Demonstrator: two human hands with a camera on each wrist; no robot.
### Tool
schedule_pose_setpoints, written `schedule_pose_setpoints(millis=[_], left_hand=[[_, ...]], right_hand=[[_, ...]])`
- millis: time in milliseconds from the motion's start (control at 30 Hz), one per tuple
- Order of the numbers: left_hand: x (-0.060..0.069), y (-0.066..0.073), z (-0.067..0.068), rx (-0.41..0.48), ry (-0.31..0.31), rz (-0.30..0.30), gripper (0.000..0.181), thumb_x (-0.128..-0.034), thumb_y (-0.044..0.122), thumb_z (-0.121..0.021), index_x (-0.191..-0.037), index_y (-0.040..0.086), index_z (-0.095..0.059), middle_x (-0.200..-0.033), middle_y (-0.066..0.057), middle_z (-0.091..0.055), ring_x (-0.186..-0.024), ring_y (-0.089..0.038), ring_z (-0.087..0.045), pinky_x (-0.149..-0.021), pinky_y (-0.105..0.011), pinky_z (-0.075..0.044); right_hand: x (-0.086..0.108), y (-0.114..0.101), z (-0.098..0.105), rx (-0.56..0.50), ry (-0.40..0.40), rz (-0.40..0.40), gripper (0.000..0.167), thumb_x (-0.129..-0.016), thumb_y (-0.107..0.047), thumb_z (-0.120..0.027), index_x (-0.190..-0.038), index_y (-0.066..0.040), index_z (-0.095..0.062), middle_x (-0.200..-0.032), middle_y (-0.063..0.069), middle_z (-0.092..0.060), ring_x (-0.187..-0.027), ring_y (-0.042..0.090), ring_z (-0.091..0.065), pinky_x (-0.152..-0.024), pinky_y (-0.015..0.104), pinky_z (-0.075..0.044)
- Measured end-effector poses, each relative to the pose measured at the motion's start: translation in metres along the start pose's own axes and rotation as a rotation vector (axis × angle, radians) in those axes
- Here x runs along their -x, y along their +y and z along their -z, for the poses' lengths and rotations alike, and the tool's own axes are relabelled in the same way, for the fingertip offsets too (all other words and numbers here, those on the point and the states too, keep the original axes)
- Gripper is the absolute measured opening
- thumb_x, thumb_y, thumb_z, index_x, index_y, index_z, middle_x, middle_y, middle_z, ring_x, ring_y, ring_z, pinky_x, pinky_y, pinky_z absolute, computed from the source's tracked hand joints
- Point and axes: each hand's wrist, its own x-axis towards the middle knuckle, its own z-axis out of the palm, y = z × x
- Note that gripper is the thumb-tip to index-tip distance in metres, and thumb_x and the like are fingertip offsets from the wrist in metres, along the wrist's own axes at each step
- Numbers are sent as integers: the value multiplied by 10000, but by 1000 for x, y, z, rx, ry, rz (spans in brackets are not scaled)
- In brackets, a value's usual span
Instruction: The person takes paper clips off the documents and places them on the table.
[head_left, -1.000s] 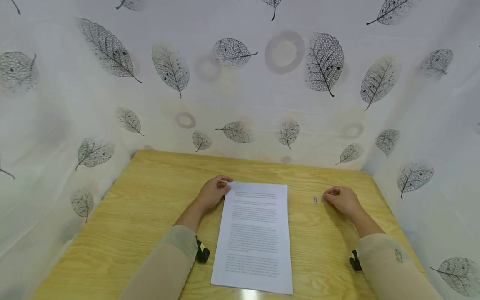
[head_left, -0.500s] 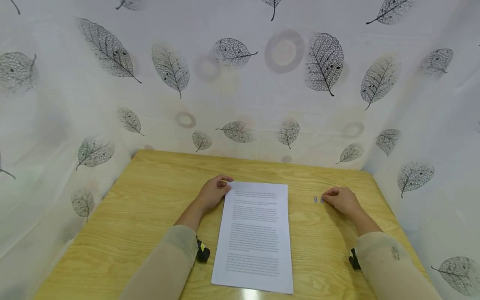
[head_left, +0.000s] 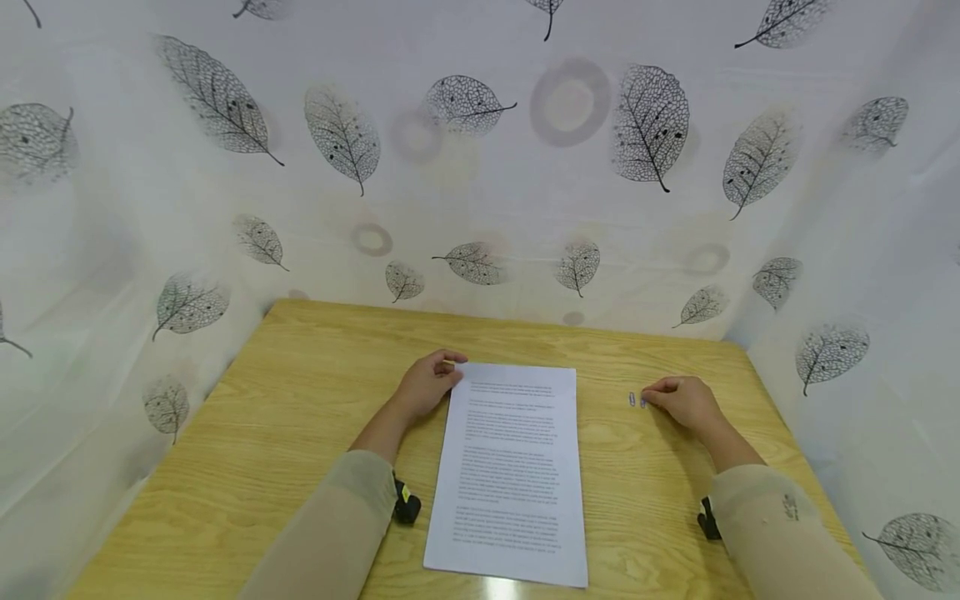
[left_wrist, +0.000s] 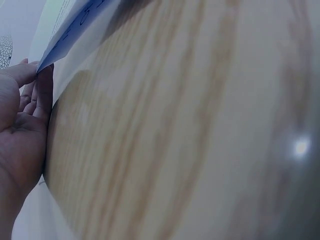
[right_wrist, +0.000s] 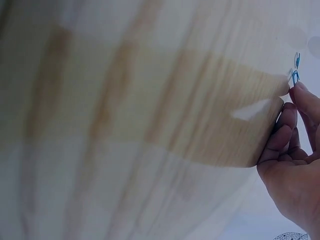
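White paper covered in printed text [head_left: 510, 477] lies lengthwise on the table; whether it is one sheet or a thin stack I cannot tell. At its far left corner, my left hand [head_left: 427, 387] pinches the edge between thumb and fingers. The left wrist view shows that corner [left_wrist: 62, 47] lifted a little off the wood. Over to the right, thumb and forefinger of my right hand [head_left: 686, 402] pinch a small blue paper clip [right_wrist: 295, 77]. A second paper clip [head_left: 632, 399] lies just left of it, apart from the fingers.
The yellow wood-grain table [head_left: 300, 375] ends at a white curtain [head_left: 480, 192] with leaf prints, which rises behind it and along both sides. A black wrist camera [head_left: 406, 504] is strapped under the left sleeve, another [head_left: 708, 520] under the right.
The right fingers have shifted very slightly toward the left, and more of the pinched paper clip shows. My left hand and the paper stay essentially where they were.
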Motion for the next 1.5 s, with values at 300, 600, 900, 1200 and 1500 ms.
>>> schedule_pose_setpoints(millis=[300,600,900,1200,1500], left_hand=[[-1,0,-1,-8,-2,4,238,-1074,183,-686,-1307,215,-724,-1245,-89,-750,-1151,-242,-692,-1037,-432,-561],[-1,1,0,-13,0,-1,244,-1073,176,-686,-1312,208,-725,-1213,-87,-756,-1116,-234,-693,-1006,-413,-565],[-2,1,0,-6,-2,9,249,-1070,176,-690,-1314,217,-723,-1232,-85,-756,-1138,-240,-688,-1013,-411,-567],[0,2,0,7,1,11,253,-1066,172,-694,-1314,206,-725,-1218,-92,-752,-1130,-245,-681,-990,-388,-564],[1,3,-1,-24,7,-10,261,-1062,170,-696,-1321,185,-726,-1220,-104,-757,-1132,-250,-696,-965,-380,-571]], right_hand=[[-1,3,0,-4,14,-6,366,-1071,-391,-694,-1209,-72,-807,-1325,262,-723,-1184,456,-658,-1012,588,-537],[1,0,1,-72,22,-20,352,-1079,-360,-687,-1230,-59,-791,-1286,226,-737,-1054,317,-681,-878,398,-559],[5,-6,5,-97,28,7,336,-1081,-302,-687,-1274,-35,-751,-1210,199,-722,-1048,295,-637,-865,363,-503],[10,-20,8,-113,13,105,346,-1090,-255,-670,-1330,-10,-711,-1253,220,-714,-1111,337,-666,-822,344,-565],[14,-43,7,-161,13,129,361,-1119,-275,-618,-1356,-17,-701,-1278,228,-725,-1117,338,-692,-843,383,-589]])
